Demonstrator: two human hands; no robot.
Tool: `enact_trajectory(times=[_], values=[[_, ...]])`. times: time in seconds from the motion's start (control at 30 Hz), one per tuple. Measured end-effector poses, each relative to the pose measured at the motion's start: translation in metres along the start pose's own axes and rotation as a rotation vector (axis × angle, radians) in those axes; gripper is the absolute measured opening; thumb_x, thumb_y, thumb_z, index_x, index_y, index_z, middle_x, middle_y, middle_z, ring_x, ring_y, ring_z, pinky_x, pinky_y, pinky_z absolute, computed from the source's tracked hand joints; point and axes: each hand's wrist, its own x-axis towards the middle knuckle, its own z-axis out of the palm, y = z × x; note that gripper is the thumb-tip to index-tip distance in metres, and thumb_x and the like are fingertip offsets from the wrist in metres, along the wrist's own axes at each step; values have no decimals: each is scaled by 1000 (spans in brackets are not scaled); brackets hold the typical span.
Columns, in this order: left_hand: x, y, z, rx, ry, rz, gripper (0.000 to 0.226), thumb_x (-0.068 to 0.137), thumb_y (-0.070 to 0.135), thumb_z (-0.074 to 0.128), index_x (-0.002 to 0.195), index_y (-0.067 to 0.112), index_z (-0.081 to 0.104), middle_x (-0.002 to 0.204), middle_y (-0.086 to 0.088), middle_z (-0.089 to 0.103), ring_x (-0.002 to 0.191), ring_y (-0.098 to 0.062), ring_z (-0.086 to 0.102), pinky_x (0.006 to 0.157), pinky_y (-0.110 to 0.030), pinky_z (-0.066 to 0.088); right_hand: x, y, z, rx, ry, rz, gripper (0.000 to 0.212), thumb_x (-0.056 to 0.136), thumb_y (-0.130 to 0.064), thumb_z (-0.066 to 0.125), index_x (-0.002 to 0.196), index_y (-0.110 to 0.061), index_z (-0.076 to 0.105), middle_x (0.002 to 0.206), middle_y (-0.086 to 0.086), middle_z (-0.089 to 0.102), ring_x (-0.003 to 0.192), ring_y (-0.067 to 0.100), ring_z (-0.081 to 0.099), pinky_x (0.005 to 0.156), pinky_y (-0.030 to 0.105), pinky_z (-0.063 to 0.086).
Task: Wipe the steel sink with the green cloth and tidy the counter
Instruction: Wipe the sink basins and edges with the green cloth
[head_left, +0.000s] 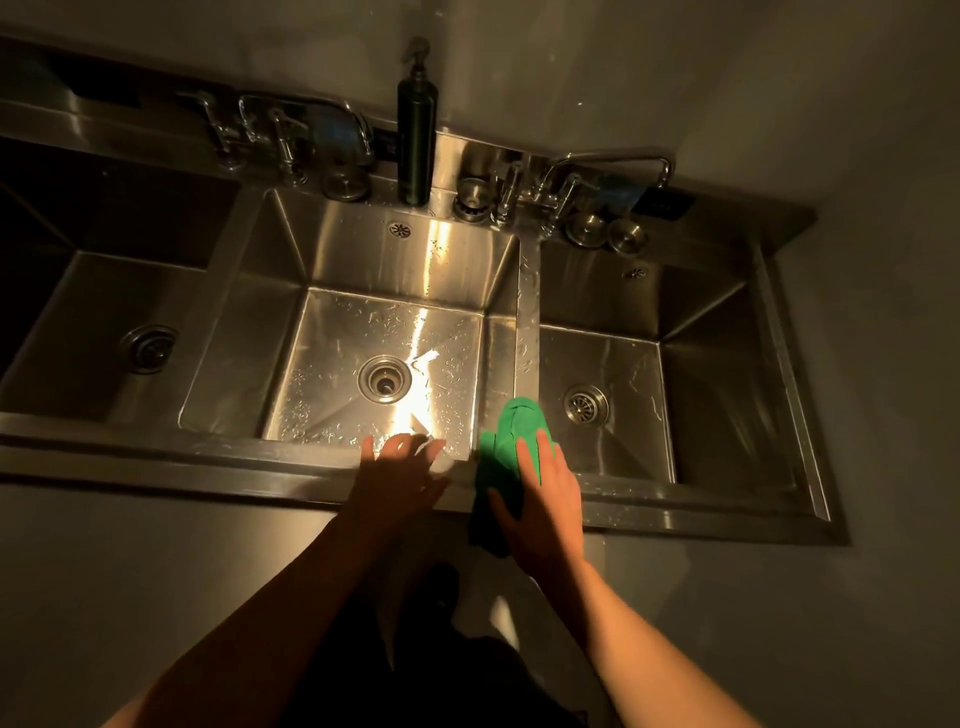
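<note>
The steel sink (527, 291) has three basins; the middle one is wet and brightly lit. The green cloth (506, 441) lies over the near end of the divider between the middle and right basins and hangs down over the front rim. My right hand (540, 493) presses flat on the cloth with straight fingers. My left hand (400, 473) rests on the front rim of the middle basin, just left of the cloth, fingers spread and holding nothing.
A dark pump bottle (416, 140) stands on the back ledge behind the middle basin. Two faucets (291, 130) (561, 182) and several round steel drain plugs (605, 231) sit along that ledge. Walls close in behind and to the right.
</note>
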Motion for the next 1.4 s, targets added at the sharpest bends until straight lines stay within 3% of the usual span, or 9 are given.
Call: enact_trajectory(times=[0.1,0.27,0.43,0.63,0.8,0.87,0.97,1.13,1.4], values=[[6,4,0,30,-61,46,61,87,60,42,125,24,72,123,-3,72,113,-29,70,93,-58,51,5,-3,-4,5,-5,-32,79,89,-60,52,155,-22,32,164,15,23,145,41,31,109,48,40],[19,0,11,61,-107,46,68,94,63,36,139,20,64,138,-9,65,131,-35,59,104,-61,44,21,-4,-9,125,33,-59,64,92,-35,60,151,-13,44,162,20,29,143,44,36,109,50,41],[32,4,22,15,-115,49,72,98,62,28,157,23,41,158,-8,46,149,-35,39,116,-63,28,52,1,-8,260,51,-111,63,95,-20,58,155,-13,38,165,17,22,151,38,25,120,45,32],[41,4,25,-57,-4,238,76,93,55,48,159,19,36,165,-12,36,151,-38,35,114,-65,34,108,10,-10,279,21,-110,69,99,-15,58,160,-19,25,169,11,5,156,32,7,124,43,24],[55,5,27,-33,-71,444,82,97,65,41,165,26,16,173,-5,5,159,-33,6,122,-68,16,152,14,-20,249,-3,-117,72,98,-13,53,161,-23,20,170,5,0,157,28,3,124,40,20],[65,5,25,-43,-97,482,86,96,68,38,166,27,8,173,-3,-6,159,-30,-6,123,-67,12,169,16,-24,242,-19,-115,81,95,1,55,161,-26,16,170,-1,-4,157,22,-3,126,34,9],[81,3,21,-1,-40,559,89,94,70,43,165,28,10,174,-4,-2,160,-31,-3,123,-67,13,189,17,-28,176,-19,-132,95,90,16,57,162,-28,13,170,-4,-7,156,19,-9,123,23,-2],[108,14,25,37,-18,751,85,95,65,46,164,28,15,174,-8,4,160,-34,-3,123,-67,8,227,20,-35,154,4,-147,73,101,-6,54,161,-26,18,170,2,1,156,25,-2,127,46,13],[139,23,22,20,-193,676,80,97,62,47,163,31,14,174,-5,0,159,-31,-12,122,-65,-6,277,22,-40,172,-4,-110,67,102,-30,45,161,-28,15,170,0,-1,156,27,-1,126,42,16]])
